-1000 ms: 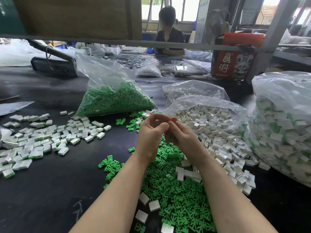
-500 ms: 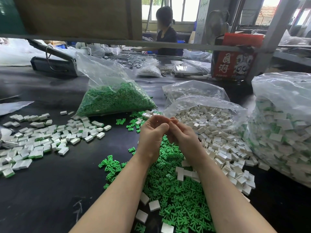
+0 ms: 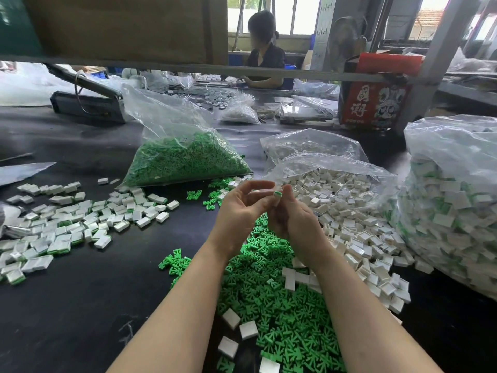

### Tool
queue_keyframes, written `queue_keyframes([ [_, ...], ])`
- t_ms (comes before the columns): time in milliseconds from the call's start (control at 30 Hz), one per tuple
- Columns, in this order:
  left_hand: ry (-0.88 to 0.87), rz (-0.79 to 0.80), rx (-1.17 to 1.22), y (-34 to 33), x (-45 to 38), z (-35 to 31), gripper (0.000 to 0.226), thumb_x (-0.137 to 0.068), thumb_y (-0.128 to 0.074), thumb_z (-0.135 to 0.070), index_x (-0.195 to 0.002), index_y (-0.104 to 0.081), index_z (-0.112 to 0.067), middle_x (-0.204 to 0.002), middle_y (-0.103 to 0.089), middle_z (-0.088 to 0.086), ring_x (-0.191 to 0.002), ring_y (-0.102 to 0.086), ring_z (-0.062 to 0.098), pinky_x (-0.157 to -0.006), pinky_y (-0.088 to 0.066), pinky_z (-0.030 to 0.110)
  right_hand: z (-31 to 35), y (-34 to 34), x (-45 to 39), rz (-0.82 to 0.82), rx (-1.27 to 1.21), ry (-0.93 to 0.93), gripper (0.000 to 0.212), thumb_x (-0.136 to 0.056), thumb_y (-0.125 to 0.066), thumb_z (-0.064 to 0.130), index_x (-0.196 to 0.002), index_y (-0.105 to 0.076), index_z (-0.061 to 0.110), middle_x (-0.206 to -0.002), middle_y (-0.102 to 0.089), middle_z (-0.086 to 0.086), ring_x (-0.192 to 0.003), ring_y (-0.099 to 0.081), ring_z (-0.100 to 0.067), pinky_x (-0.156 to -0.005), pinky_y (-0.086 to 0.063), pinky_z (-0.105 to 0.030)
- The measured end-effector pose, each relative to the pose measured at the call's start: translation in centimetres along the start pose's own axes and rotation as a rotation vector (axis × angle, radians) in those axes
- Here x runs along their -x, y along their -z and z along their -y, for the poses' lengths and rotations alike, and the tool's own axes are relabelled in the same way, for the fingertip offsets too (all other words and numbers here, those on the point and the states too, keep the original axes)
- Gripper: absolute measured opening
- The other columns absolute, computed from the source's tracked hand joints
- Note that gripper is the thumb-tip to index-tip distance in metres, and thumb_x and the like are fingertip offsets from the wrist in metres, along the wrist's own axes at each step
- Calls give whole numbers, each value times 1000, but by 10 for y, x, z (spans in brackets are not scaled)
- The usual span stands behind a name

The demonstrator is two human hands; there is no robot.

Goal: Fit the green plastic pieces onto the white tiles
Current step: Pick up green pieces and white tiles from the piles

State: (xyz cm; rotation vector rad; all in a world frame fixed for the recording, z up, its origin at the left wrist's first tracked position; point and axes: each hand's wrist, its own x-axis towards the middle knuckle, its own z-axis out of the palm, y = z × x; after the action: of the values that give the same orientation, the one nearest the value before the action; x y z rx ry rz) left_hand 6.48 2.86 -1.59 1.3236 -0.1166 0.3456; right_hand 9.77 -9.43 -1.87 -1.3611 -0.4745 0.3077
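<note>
Both our hands up over the black table (image 3: 67,305), working 1 tile.

Biggest stuff first: bag of finished tiles (image 3: 454,211) far right, bag of green pieces (image 3: 185,160) behind, loose green pile (image 3: 282,313) under our wrists, white tiles (image 3: 349,219) spilling right. Our right hand (image 3: 298,227) pinches a white-and-green tile (image 3: 277,194) at its fingertips; our left hand (image 3: 239,214) sits beside it, fingers loosely curled, can't tell if it's touching the tile.
</note>
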Motion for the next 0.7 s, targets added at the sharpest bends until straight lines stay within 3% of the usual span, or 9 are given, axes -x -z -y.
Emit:
queue_keyframes([
  [133,6,-1,28,3,-1,0,25,-85,-68,0,-106,-68,-13,-95,-75,12,-85,-71,16,-76,-53,22,1,0,0,2,-104,-52,56,-104,-28,47,-71,-61,16,-59,-49,-1,-49,-35,-12,-49,-21,-27],
  [333,-2,-41,-39,27,-7,-7,27,-77,-77,-18,-103,-71,-14,-100,-75,12,-89,-72,28,-77,-56,28,8,5,0,-94,178,-31,50,-105,-34,37,-75,-60,7,-54,-49,-2,-42,-41,-8,-43,-32,-18],
  [400,-1,-156,-179,46,-11,-12,21,-75,-78,-17,-95,-72,-15,-90,-76,9,-83,-73,26,-74,-57,27,9,7,-1,-124,310,-5,42,-105,-40,30,-76,-60,7,-55,-51,-2,-40,-41,-4,-42,-34,-15],
  [500,-12,-422,-677,82,-10,-15,12,-79,-78,-12,-88,-74,-19,-76,-74,4,-75,-71,21,-75,-58,36,6,7,-3,-150,584,46,24,-102,-49,23,-85,-61,10,-66,-57,-3,-48,-47,-7,-45,-42,-22],
  [567,-18,-610,-958,103,-2,-17,12,-83,-73,-12,-92,-75,-18,-81,-75,5,-79,-70,24,-76,-56,35,3,6,-5,-176,777,72,17,-99,-54,23,-94,-61,9,-74,-61,-1,-53,-50,-10,-48,-44,-24],
  [633,-17,-778,-1079,117,6,-19,16,-85,-69,-8,-100,-74,-12,-91,-75,12,-87,-69,30,-78,-51,34,3,6,-5,-212,946,89,12,-97,-58,24,-98,-60,13,-78,-63,2,-59,-55,-8,-52,-45,-20],
  [700,36,-861,-1147,125,9,-20,26,-88,-62,-3,-113,-70,-6,-105,-72,18,-99,-64,38,-82,-48,38,3,7,-4,-247,1090,70,13,-96,-58,26,-103,-59,15,-87,-66,0,-75,-62,-15,-66,-55,-30],
])
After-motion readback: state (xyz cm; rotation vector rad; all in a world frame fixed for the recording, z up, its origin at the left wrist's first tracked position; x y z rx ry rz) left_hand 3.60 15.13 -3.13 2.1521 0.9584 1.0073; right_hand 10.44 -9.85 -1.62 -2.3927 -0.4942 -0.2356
